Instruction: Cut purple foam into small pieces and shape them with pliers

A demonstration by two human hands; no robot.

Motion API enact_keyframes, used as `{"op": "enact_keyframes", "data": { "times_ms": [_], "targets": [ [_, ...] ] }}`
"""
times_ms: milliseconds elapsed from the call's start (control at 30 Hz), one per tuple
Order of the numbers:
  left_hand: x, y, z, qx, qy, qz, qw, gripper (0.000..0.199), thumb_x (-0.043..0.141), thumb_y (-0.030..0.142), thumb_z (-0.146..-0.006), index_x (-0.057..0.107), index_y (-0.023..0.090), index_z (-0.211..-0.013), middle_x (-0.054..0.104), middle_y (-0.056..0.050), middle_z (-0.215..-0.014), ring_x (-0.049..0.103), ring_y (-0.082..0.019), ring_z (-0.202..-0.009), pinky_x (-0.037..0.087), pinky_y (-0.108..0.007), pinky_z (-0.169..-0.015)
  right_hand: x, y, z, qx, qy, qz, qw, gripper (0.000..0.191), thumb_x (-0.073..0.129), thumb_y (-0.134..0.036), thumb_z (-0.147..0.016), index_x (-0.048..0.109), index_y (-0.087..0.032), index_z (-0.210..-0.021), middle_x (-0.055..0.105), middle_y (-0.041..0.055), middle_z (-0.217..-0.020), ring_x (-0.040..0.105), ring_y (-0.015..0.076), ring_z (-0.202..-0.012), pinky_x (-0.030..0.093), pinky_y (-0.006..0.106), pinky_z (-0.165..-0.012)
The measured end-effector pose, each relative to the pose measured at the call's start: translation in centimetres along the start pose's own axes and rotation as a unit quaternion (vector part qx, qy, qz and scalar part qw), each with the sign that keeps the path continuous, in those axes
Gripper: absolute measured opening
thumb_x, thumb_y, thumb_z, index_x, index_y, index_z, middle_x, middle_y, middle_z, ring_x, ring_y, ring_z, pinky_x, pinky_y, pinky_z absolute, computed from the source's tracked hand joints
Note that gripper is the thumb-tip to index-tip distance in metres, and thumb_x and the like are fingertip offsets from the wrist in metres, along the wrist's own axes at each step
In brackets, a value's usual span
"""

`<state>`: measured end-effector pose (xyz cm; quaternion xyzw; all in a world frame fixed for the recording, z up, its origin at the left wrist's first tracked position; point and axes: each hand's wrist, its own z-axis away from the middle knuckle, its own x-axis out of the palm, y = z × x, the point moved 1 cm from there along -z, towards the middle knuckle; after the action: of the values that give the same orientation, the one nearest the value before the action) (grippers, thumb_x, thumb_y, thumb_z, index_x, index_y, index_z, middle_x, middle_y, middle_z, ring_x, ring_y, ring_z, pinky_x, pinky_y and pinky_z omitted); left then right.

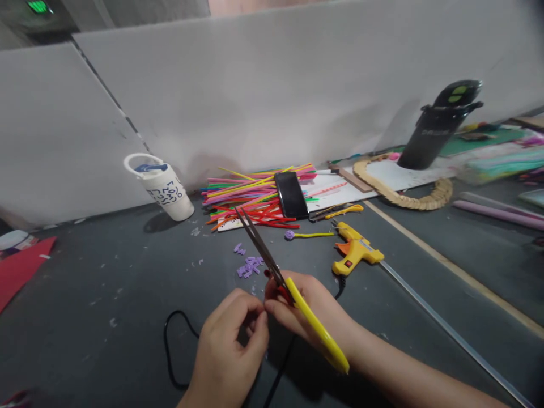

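Note:
Yellow-handled scissors (317, 326) rest in my right hand (308, 300), their blades slightly apart and pointing up and to the left. The thumb and index fingertips of that hand meet the fingertips of my left hand (238, 337). My left hand is closed in a pinch; whatever lies between its fingertips is too small to make out. Beyond my hands, small purple pieces (250, 266) lie loose on the dark table (106, 328). A yellow stem with a purple tip (312, 234) lies behind them, close to a yellow glue gun (356, 249).
Colourful pipe cleaners (246, 190) and a black phone (291, 194) lie at the back centre. A white cup (170, 195) stands left of them, a black bottle (437, 130) at the right. Red paper (23, 269) lies far left. A black cable (168, 345) loops by my left hand.

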<state>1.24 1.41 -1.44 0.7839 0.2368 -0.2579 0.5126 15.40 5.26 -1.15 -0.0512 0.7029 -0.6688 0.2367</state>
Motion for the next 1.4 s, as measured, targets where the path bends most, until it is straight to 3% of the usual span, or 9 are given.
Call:
{"op": "enact_keyframes", "data": {
  "times_ms": [167,333,500,567,667,767,833,1000,1400],
  "targets": [
    [-0.1,0.0,-0.2,-0.013,0.008,0.001,1.000,0.017,0.049,0.007,-0.075,0.050,0.020,-0.065,0.054,0.004,-0.062,0.053,-0.011,-0.055,0.041,-0.020,-0.053,-0.4,0.3,-0.1,0.052,0.073,-0.066,0.994,0.016,0.048,-0.031,-0.079,0.046,-0.020,-0.067,0.039,-0.0074,-0.051,0.036,0.0080,-0.044,0.031,0.019,-0.043],
    [0.0,-0.1,0.0,-0.035,-0.003,0.016,0.999,0.016,0.049,0.010,-0.077,0.052,0.020,-0.065,0.055,0.003,-0.062,0.054,-0.012,-0.056,0.041,-0.021,-0.054,-0.3,0.0,-0.2,0.025,-0.010,-0.025,0.999,0.006,0.052,-0.019,-0.071,0.049,-0.018,-0.065,0.046,-0.0055,-0.056,0.040,0.0082,-0.050,0.034,0.019,-0.048],
    [-0.5,-0.2,-0.2,-0.111,-0.021,0.086,0.990,0.022,0.051,0.021,-0.081,0.053,0.020,-0.059,0.054,0.002,-0.059,0.053,-0.013,-0.056,0.040,-0.023,-0.055,-0.5,-0.8,0.0,0.020,-0.017,-0.020,0.999,0.012,0.048,-0.019,-0.074,0.045,-0.018,-0.063,0.042,-0.0056,-0.055,0.038,0.0080,-0.051,0.033,0.019,-0.048],
    [-0.5,-0.4,-0.3,-0.179,-0.039,0.169,0.968,0.028,0.048,0.029,-0.084,0.056,0.019,-0.060,0.054,0.001,-0.057,0.052,-0.013,-0.053,0.040,-0.024,-0.053,-0.7,-1.0,0.0,0.028,-0.037,-0.040,0.998,0.011,0.046,-0.021,-0.077,0.046,-0.018,-0.066,0.041,-0.0062,-0.054,0.038,0.0073,-0.047,0.033,0.018,-0.045],
    [-0.2,-0.8,-0.3,-0.277,-0.094,0.326,0.899,0.026,0.050,0.034,-0.084,0.062,0.017,-0.068,0.058,0.000,-0.056,0.052,-0.012,-0.051,0.041,-0.023,-0.052,-0.7,-0.8,0.1,0.018,-0.065,-0.040,0.997,0.009,0.047,-0.020,-0.078,0.048,-0.018,-0.069,0.044,-0.0061,-0.055,0.039,0.0070,-0.046,0.033,0.018,-0.044],
    [0.2,-0.8,-0.3,-0.328,-0.126,0.437,0.828,0.017,0.059,0.027,-0.078,0.063,0.014,-0.069,0.059,0.000,-0.058,0.051,-0.009,-0.049,0.040,-0.021,-0.049,-0.6,-0.6,0.1,0.001,-0.064,-0.015,0.998,0.010,0.048,-0.017,-0.077,0.048,-0.018,-0.067,0.047,-0.0053,-0.058,0.041,0.0076,-0.052,0.034,0.017,-0.049],
    [0.2,-0.6,-0.3,-0.350,-0.128,0.466,0.803,0.013,0.063,0.023,-0.074,0.061,0.014,-0.065,0.059,0.000,-0.057,0.049,-0.008,-0.047,0.038,-0.019,-0.045,-0.6,-0.5,0.1,-0.003,-0.050,-0.002,0.999,0.009,0.049,-0.017,-0.077,0.048,-0.018,-0.068,0.046,-0.0056,-0.058,0.041,0.0076,-0.052,0.035,0.018,-0.049],
    [0.1,-0.5,-0.6,-0.349,-0.097,0.460,0.811,0.006,0.064,0.018,-0.072,0.063,0.013,-0.068,0.062,-0.001,-0.062,0.053,-0.009,-0.050,0.041,-0.020,-0.048,-1.0,-0.7,0.0,-0.007,-0.047,0.009,0.999,0.011,0.047,-0.020,-0.079,0.047,-0.018,-0.068,0.044,-0.0061,-0.056,0.040,0.0074,-0.049,0.034,0.018,-0.048],
    [0.2,-1.0,-0.2,-0.344,-0.090,0.433,0.828,0.006,0.065,0.016,-0.070,0.066,0.013,-0.074,0.062,-0.002,-0.063,0.053,-0.009,-0.049,0.043,-0.021,-0.048,-0.6,0.3,0.3,-0.056,-0.048,0.122,0.990,0.008,0.047,-0.020,-0.078,0.050,-0.018,-0.071,0.054,-0.0037,-0.063,0.046,0.0088,-0.055,0.037,0.018,-0.052]
  ]
}}
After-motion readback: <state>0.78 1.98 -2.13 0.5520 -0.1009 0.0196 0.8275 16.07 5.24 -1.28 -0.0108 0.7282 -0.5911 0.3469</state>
